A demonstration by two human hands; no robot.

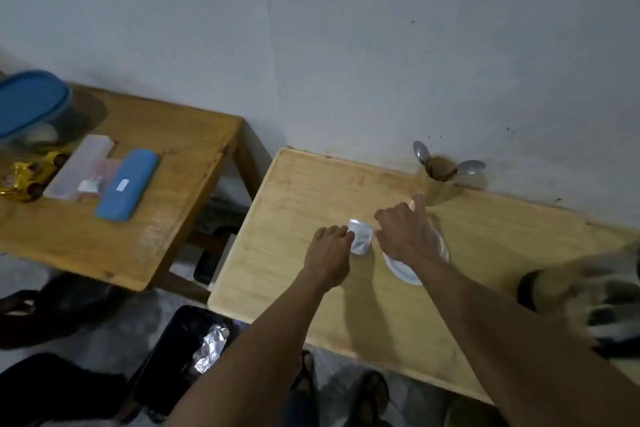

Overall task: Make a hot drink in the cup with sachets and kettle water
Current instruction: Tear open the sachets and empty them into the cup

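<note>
A small silver sachet point(361, 237) is pinched between both hands just above the light wooden table point(311, 191). My left hand point(330, 250) grips its left edge. My right hand point(403, 232) holds its right edge, with the index finger sticking out toward the wall. Under my right hand and forearm lies a white saucer point(403, 270), only partly visible. My right hand hides whatever stands on the saucer, so I cannot make out a cup. No kettle is clearly visible.
A wooden holder point(438, 184) with two spoons stands by the wall. A blurred dark and grey object point(585, 302) sits at the table's right edge. A black-lined bin point(180, 357) with crumpled foil point(211, 347) is on the floor. The left table point(166, 218) carries a blue case, a clear box and a blue-lidded container.
</note>
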